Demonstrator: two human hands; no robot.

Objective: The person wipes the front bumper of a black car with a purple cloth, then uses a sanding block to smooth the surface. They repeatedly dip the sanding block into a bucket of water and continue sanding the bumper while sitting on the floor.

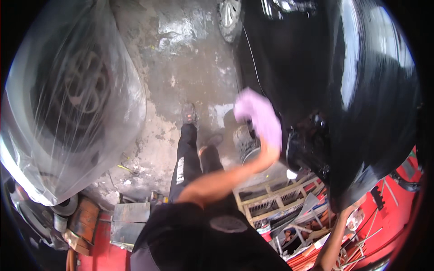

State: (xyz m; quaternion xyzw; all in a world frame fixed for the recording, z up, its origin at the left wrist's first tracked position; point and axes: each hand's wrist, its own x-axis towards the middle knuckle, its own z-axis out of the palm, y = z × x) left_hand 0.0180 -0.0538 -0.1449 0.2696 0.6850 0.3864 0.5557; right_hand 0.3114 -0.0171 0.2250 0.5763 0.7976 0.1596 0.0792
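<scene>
A pink glove point(260, 113) covers my left hand point(258, 118), which is raised in front of the dark car's side with my bare forearm crossing my body. Motion blurs its fingers, so I cannot make out their shape or anything in them. The glossy black car body point(298, 67) fills the right side. At its lower right edge is my right hand point(356, 206), close against the black panel point(357, 180); its fingers are mostly hidden. A partly open gap with dark parts point(312, 144) shows in the bodywork. One thin pale wire point(251, 52) runs along the car's side.
On the left stands another car under clear plastic sheeting point(81, 113). Wet, stained concrete point(181, 58) lies between the cars. Behind me are a slatted frame point(271, 201), cluttered rods point(312, 257), a grey metal box point(129, 221) and a red surface point(101, 248).
</scene>
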